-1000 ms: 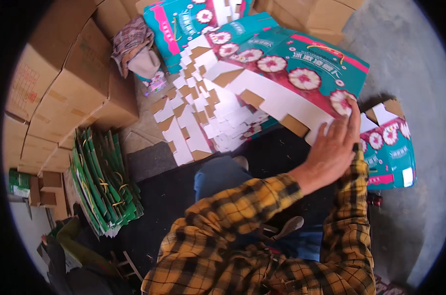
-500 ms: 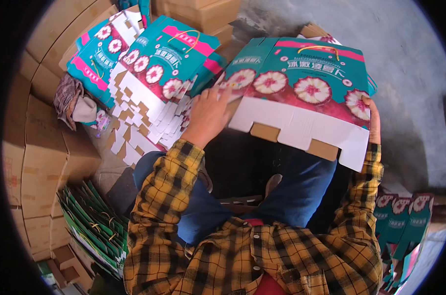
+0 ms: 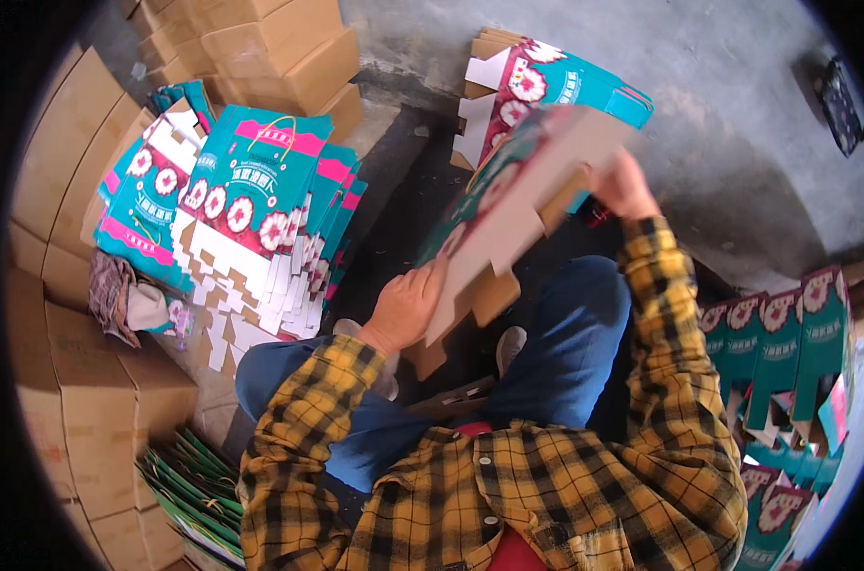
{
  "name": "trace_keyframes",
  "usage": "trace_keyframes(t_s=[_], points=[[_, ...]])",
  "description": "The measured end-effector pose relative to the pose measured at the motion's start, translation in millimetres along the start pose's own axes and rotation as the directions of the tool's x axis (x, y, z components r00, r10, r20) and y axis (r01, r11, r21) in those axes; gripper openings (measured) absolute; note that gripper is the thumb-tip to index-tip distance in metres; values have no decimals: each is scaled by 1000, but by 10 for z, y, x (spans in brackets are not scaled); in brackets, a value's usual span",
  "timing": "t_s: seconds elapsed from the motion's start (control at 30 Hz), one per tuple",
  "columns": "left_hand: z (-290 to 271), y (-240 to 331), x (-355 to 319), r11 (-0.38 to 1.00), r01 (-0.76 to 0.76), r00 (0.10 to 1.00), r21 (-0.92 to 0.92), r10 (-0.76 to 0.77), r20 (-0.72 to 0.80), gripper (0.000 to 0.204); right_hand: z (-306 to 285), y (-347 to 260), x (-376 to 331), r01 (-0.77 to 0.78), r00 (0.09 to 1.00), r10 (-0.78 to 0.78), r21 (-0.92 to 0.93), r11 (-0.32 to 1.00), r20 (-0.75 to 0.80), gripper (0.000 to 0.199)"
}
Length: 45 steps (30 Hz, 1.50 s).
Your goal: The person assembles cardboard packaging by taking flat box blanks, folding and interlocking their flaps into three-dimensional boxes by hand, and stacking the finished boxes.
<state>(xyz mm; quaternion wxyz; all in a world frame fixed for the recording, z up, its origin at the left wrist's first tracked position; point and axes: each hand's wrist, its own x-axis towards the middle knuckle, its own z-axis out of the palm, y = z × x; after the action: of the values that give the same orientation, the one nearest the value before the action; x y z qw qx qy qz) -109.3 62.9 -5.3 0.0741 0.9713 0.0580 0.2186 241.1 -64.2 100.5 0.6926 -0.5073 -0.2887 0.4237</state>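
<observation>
A teal and maroon printed gift carton [image 3: 522, 214] hangs tilted between my hands above my knees, blurred by motion. Its white and brown notched flaps point down toward my lap. My left hand [image 3: 405, 303] is closed on the carton's lower left end. At the upper right end, my right hand [image 3: 626, 187] grips the edge near a flap, its fingertips partly hidden. To the left lies a fanned pile of flat gift cartons [image 3: 246, 186] with printed round slices and a yellow cord handle. More flat cartons [image 3: 570, 86] are stacked beyond the held one.
Brown cardboard boxes [image 3: 99, 400] rise along the left, and others [image 3: 270, 38] stand at the far left. Green bags with cords [image 3: 198, 495] lie at lower left. Set-up teal cartons [image 3: 774, 343] stand in rows at the right. A bundled cloth [image 3: 118, 295] rests by the pile.
The carton has swung from a broad, face-up position to a steep diagonal, edge toward me. Both hands keep hold; the right has moved left. The view has shifted, showing the far stack more fully.
</observation>
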Motion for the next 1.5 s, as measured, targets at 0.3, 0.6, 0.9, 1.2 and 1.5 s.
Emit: trace_keyframes(t_s=[0.3,0.6,0.9,1.2,1.5], points=[[186,366,239,902,344,939,-260,-324,118,47,782,976,-472,-217,953,262,-261,941,150,93],[369,636,82,732,540,829,-416,-546,117,34,924,1178,-667,3,998,56,-843,537,39,79],[500,454,-67,708,481,821,-518,-570,-17,52,736,1652,-668,77,985,-172,-819,569,-27,63],[344,403,-56,845,350,861,-405,-460,-217,63,587,1576,-491,134,974,-219,-624,770,-60,43],[69,485,-186,877,396,918,-272,-369,148,69,-276,1121,221,81,873,-440,-825,559,-212,40]])
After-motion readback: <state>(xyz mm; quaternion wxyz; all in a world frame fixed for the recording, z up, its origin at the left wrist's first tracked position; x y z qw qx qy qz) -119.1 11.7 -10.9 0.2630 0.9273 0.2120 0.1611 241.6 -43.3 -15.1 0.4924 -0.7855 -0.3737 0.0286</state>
